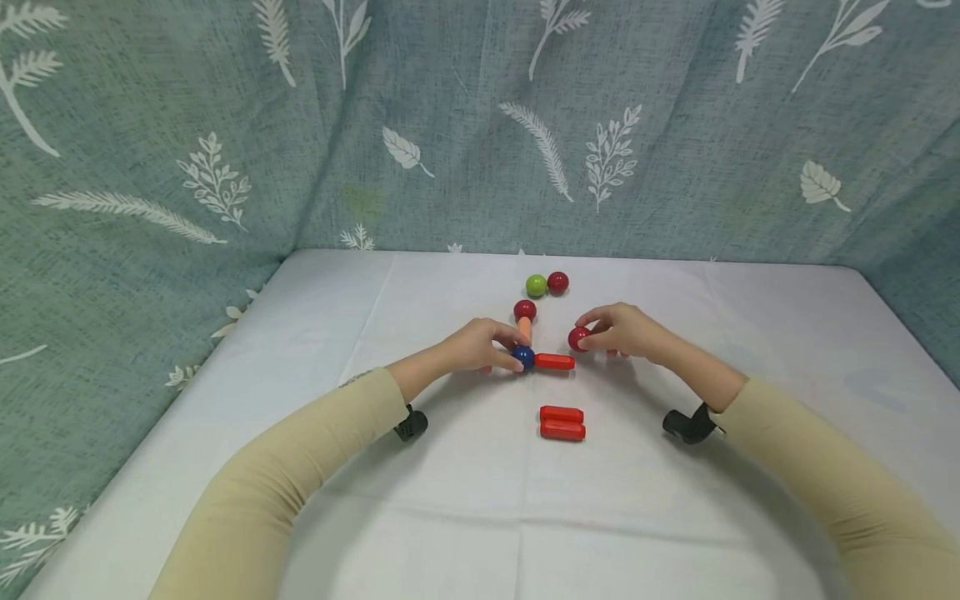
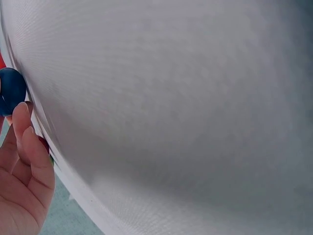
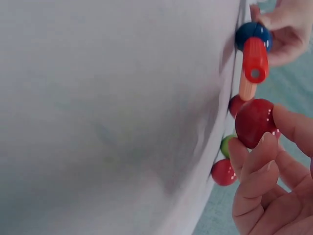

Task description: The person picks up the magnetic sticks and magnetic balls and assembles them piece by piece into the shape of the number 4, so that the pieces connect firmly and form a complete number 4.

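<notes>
My left hand pinches a blue ball between thumb and fingers. From that ball a red rod sticks out to the right, its free end showing a hole in the right wrist view. An orange rod runs from the blue ball away from me to a red ball. Another red ball is pinched by the fingertips of my right hand, a little right of the red rod's free end and apart from it. In the left wrist view the blue ball is partly cut off.
Behind the joined pieces, a green ball and a further red ball lie side by side. Two red rods lie parallel nearer to me on the white cloth. A leaf-patterned curtain hangs at the back.
</notes>
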Available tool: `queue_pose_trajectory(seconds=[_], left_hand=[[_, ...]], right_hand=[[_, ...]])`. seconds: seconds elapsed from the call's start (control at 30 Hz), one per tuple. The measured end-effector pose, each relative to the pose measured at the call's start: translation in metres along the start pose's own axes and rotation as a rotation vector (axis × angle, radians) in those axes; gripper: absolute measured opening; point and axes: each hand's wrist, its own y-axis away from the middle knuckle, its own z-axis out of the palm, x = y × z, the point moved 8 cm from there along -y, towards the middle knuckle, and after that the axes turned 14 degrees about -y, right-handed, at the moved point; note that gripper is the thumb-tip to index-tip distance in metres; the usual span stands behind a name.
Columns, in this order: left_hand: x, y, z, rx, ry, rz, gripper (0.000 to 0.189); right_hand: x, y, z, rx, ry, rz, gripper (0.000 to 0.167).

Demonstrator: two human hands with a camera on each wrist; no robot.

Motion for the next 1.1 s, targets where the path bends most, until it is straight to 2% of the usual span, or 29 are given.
queue_pose_trajectory(seconds=[0.23, 0.47, 0.7, 1.1], left_hand=[[0.0, 0.0, 0.0, 0.004, 0.003, 0.009, 0.041], [0.0, -0.001, 0.001, 0.005, 0.007, 0.015, 0.04], [0.0, 0.0, 0.001, -0.006, 0.022, 0.016, 0.041], [-0.002, -0.002, 0.001, -0.012, 0.014, 0.004, 0.041]], right_hand=[[0.005, 0.014, 0.007, -0.008, 0.045, -0.018, 0.039], [0.009, 0.023, 0.012, -0.024, 0.042, -0.004, 0.038], [0.012, 0.023, 0.016, -0.047, 0.017, -0.008, 0.037], [0.013, 0.02, 0.016, -0.023, 0.021, 0.006, 0.036]])
